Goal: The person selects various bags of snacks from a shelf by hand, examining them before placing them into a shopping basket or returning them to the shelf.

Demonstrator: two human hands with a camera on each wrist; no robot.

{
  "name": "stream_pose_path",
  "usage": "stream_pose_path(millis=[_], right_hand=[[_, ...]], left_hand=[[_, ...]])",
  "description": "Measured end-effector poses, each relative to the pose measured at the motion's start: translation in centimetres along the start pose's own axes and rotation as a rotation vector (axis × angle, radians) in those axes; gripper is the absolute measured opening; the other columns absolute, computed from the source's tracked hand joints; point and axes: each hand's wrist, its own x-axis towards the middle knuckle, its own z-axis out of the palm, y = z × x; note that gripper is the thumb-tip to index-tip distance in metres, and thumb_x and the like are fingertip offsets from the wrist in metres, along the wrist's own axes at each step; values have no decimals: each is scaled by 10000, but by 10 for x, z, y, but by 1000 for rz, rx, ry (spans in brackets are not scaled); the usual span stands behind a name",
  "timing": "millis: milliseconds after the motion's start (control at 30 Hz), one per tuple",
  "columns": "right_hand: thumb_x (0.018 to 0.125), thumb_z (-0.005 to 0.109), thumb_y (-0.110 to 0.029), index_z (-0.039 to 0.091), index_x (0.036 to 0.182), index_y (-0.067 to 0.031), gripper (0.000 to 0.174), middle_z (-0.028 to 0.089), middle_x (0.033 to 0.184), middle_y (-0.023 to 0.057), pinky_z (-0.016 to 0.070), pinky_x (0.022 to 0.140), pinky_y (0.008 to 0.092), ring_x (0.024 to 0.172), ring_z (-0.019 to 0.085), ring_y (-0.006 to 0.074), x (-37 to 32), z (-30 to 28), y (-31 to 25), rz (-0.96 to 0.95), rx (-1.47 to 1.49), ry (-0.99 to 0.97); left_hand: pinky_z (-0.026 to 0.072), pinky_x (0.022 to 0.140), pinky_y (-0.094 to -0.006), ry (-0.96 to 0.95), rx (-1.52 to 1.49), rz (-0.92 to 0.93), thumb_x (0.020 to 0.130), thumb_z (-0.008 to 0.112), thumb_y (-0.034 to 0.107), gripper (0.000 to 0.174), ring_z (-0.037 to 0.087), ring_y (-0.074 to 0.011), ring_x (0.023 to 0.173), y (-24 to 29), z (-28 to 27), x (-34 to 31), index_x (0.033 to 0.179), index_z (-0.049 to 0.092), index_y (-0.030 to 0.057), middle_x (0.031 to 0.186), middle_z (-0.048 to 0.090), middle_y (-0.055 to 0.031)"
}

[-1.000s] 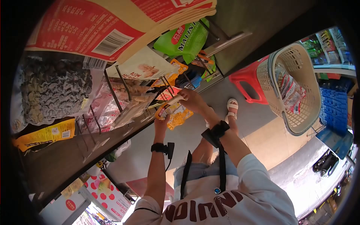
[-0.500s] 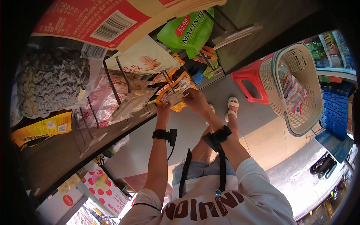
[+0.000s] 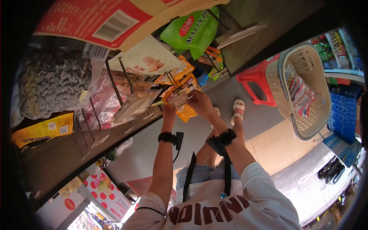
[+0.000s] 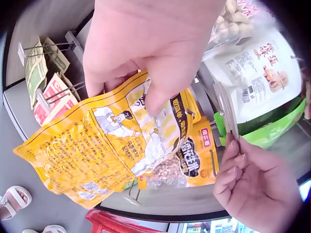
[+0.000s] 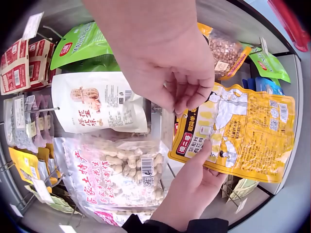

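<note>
My left hand grips a yellow snack bag by its top, thumb across the printed face. In the right wrist view the bag spreads out to the right of the left thumb. My right hand pinches the edge of a price-tag holder on the front of a display hook. Seen from the left wrist, that holder stands edge-on between the right thumb and fingers. Behind the held bag hangs another yellow bag with a clear window.
Beside the hands hang a white peanut pouch, a clear bag of peanuts and a green bag. Metal hooks jut from the shelf. A cream basket with a packet inside stands on a red stool.
The yellow bag has risen from below the tag holder to behind it, close to the hook. The left hand moved up with it, while the right hand stayed at the tag holder.
</note>
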Motion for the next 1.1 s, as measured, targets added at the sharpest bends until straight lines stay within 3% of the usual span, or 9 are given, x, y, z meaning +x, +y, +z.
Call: stream_pose_path(millis=[167, 233, 367, 700, 767, 800, 867, 933, 1100], right_hand=[[674, 596, -113, 547, 838, -11, 200, 593, 702, 124, 459, 573, 276, 631, 592, 186, 2, 1, 3, 40, 4, -26], [676, 594, -114, 548, 835, -12, 194, 595, 702, 126, 460, 575, 280, 633, 594, 191, 3, 2, 3, 54, 11, -41], [678, 587, -127, 553, 828, -10, 193, 598, 688, 120, 462, 579, 285, 644, 600, 193, 4, 0, 0, 57, -3, -25], [670, 581, -131, 560, 815, -10, 190, 592, 693, 134, 461, 585, 290, 647, 598, 216, 3, -1, 4, 21, -10, 7], [687, 577, -109, 548, 825, 5, 181, 582, 677, 109, 447, 560, 260, 629, 568, 158, 4, 1, 11, 18, -16, -9], [705, 573, -86, 536, 836, 20, 173, 571, 662, 83, 432, 535, 230, 611, 538, 100, 4, 2, 14, 16, -23, -27], [710, 567, -80, 535, 863, 16, 183, 575, 671, 78, 434, 542, 230, 620, 540, 101, -3, -3, 15, 44, -69, -43], [706, 560, -86, 542, 903, -9, 212, 582, 699, 97, 437, 549, 245, 622, 555, 127, -13, -14, 32, 34, -49, -89], [747, 517, -69, 520, 991, -11, 251, 571, 847, 73, 434, 622, 237, 707, 551, 112, -68, -94, 37, 177, 179, 6]], left_hand=[[410, 671, -238, 152, 314, 210, 749, 577, 82, 330, 512, -117, 847, -31, -1, 41, 1053, 463, 21, 980, 530, -31], [421, 588, -302, 198, -166, 238, 726, 617, 183, 309, 552, -173, 703, -5, 3, 43, 947, 517, -9, 823, 581, -103], [424, 587, -309, 259, -226, 261, 711, 638, 197, 339, 561, -191, 709, 19, 4, 58, 939, 517, -22, 833, 585, -112], [400, 580, -314, 499, -203, -179, 711, 647, 232, 342, 536, -167, 652, 35, 10, 66, 923, 528, -9, 780, 579, -75], [393, 572, -315, 374, -383, 43, 730, 629, 201, 296, 510, -159, 615, 4, 12, 73, 912, 530, -9, 746, 565, -65], [404, 580, -315, 272, -585, 355, 734, 600, 114, 206, 516, -180, 617, -57, 15, 94, 897, 541, 2, 757, 564, -85], [421, 593, -309, 178, -408, 333, 709, 591, 77, 167, 534, -195, 632, -73, 17, 68, 860, 554, 17, 775, 567, -98], [437, 617, -295, -111, 344, 141, 695, 592, 92, 207, 558, -203, 698, -41, 16, 12, 890, 545, 38, 798, 574, -104], [450, 639, -290, -250, 196, 99, 709, 596, 189, 237, 571, -202, 694, -81, 23, -83, 884, 548, 37, 778, 578, -106]])
